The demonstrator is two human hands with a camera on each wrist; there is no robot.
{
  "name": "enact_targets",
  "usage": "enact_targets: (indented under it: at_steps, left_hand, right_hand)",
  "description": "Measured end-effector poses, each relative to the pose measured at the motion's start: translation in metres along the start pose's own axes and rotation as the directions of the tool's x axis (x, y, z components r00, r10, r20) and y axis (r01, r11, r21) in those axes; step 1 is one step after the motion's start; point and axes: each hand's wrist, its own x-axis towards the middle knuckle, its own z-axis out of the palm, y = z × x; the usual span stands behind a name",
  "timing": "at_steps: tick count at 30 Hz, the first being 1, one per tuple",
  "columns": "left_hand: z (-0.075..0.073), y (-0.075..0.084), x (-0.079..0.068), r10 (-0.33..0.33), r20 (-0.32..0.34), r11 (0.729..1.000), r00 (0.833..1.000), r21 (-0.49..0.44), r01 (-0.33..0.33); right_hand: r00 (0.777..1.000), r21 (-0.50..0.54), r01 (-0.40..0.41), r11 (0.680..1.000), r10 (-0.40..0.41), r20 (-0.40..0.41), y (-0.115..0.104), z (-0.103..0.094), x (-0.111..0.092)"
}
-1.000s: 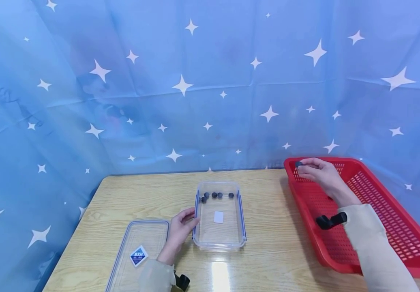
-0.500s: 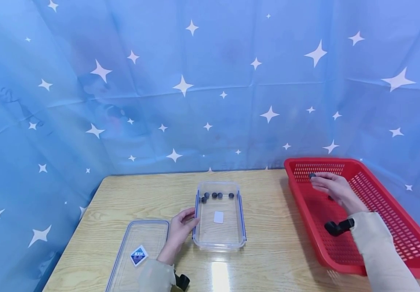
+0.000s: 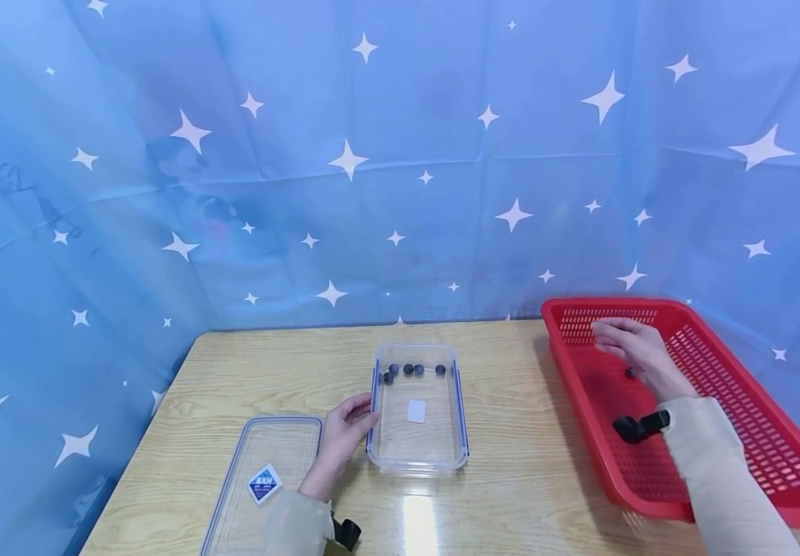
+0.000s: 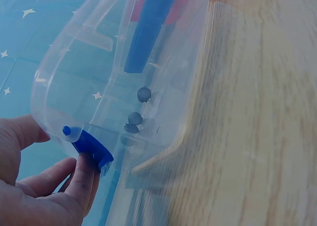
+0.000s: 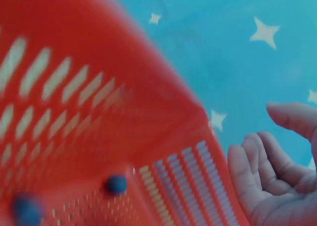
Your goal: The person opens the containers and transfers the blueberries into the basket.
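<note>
My left hand (image 3: 344,432) grips the left side of a clear plastic food container (image 3: 416,448); in the left wrist view its fingers (image 4: 81,181) are at the blue side latch (image 4: 96,151). Several blueberries (image 3: 408,370) lie at the container's far end, around a white square on its floor. Over the far part of a red plastic basket (image 3: 581,409) hovers my right hand (image 3: 636,351), its fingers apart with nothing between them. Two blueberries (image 5: 117,185) show inside the basket in the right wrist view, the nearer one blurred. Only one basket blueberry (image 3: 630,373) shows from the head.
A clear lid (image 3: 250,448) with a blue edge and a blue diamond label lies left of the container, partly under the left sleeve. The wooden table (image 3: 511,432) ends at a blue star-patterned curtain (image 3: 442,116) behind.
My right hand moved right and down over the basket with a blueberry, then let go of it; the fingers now hold nothing. The left hand and container have stayed put.
</note>
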Motion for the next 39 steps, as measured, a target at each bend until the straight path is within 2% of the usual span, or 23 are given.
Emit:
enact_targets:
  at_steps: [2,7,9,13,16,19,25,33,35,39]
  left_hand:
    - [-0.001,-0.007,0.003,-0.001,-0.001,1.0,1.0,0.003,0.001]
    - [-0.003,-0.021,0.01,-0.005,-0.01,1.0,1.0,0.01,0.005]
    - [-0.002,-0.021,0.009,-0.003,-0.009,1.0,1.0,0.008,0.003]
    - [0.001,-0.006,0.002,0.011,-0.01,1.0,1.0,-0.002,-0.011]
    - [0.002,0.006,-0.004,0.015,-0.009,1.0,1.0,0.014,-0.015]
    - [0.003,0.011,-0.007,0.008,-0.01,1.0,1.0,0.022,-0.008]
    - [0.002,0.011,-0.006,0.001,-0.016,1.0,1.0,0.013,-0.001]
    - [0.002,0.011,-0.005,-0.001,-0.019,1.0,1.0,0.024,0.002]
    - [0.002,0.007,-0.003,-0.003,-0.018,1.0,1.0,0.02,0.003]
    - [-0.001,-0.011,0.005,0.002,-0.023,1.0,1.0,0.024,-0.002]
  right_hand:
    - [1.0,0.01,0.025,1.0,-0.025,0.0,-0.009,0.016,-0.004]
    - [0.998,-0.054,0.054,0.997,-0.053,0.021,-0.031,0.061,-0.011]
    - [0.998,-0.079,0.056,0.995,-0.053,0.036,-0.035,0.076,-0.01]
    - [0.997,-0.155,0.047,0.987,-0.036,0.071,-0.039,0.101,-0.006]
    - [0.995,-0.176,0.046,0.983,-0.028,0.099,-0.039,0.119,-0.004]
    - [0.992,-0.172,0.044,0.984,-0.022,0.125,-0.038,0.137,-0.001]
    - [0.98,-0.136,0.033,0.99,-0.005,0.199,-0.032,0.169,0.007]
    - [0.966,-0.176,0.027,0.984,0.02,0.257,-0.023,0.205,0.011]
    - [0.963,-0.171,0.02,0.985,0.027,0.267,-0.02,0.214,0.012]
    - [0.957,-0.18,0.002,0.984,0.05,0.286,-0.013,0.231,0.012]
